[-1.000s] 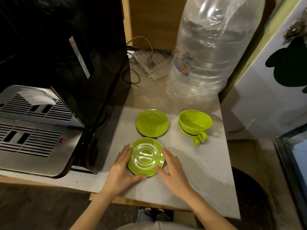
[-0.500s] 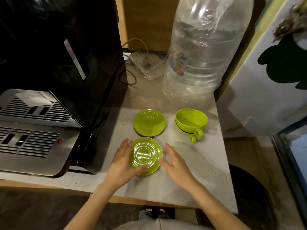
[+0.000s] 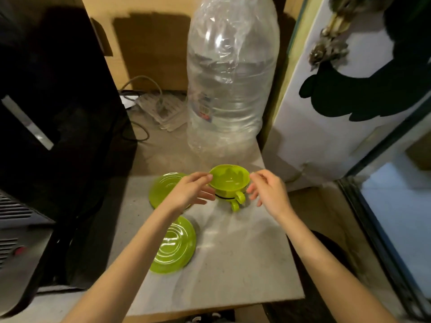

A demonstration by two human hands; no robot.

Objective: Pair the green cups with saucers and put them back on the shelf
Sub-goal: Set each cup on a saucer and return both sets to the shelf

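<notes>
Flanking stacked green cups (image 3: 229, 181) near counter (image 3: 233, 264) back edge, left hand (image 3: 190, 193) and right hand (image 3: 268, 191) both released, fingers spread, two saucers (image 3: 173, 247) left.

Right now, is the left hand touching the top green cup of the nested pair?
Touching. The head view shows the left hand with its fingertips against the rim of the top green cup.

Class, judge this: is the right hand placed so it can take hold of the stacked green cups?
Probably yes. The right hand hangs open just beside the stacked green cups, near their handles, with nothing between them.
</notes>
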